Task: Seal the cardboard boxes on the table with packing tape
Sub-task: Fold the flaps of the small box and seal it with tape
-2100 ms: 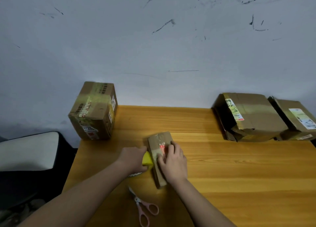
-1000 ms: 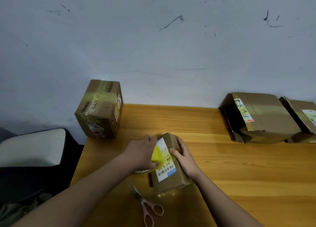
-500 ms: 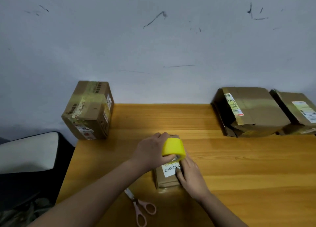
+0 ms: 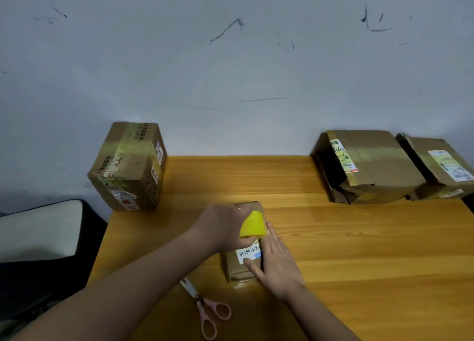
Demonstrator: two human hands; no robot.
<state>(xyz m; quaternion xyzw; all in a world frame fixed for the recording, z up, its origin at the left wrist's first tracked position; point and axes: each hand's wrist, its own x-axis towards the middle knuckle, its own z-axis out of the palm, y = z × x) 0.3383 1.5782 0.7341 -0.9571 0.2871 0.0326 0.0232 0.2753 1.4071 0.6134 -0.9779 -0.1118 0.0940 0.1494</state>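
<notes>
At the centre of the frame a small brown cardboard box with a white barcode label (image 4: 243,259) lies on the light wooden table (image 4: 359,263); the left hand (image 4: 225,229) is wrapped round a bright yellow roll of packing tape (image 4: 252,225) above the box's far end; the right hand (image 4: 274,261) lies flat with straight fingers, pressing the box's right side; this box looks mid-taping. A taped tall box (image 4: 128,166) stands upper left; two crumpled boxes (image 4: 369,166) upper right carry yellowish bands, though one gapes; pink-handled scissors (image 4: 207,312) wait below, likely for cutting.
</notes>
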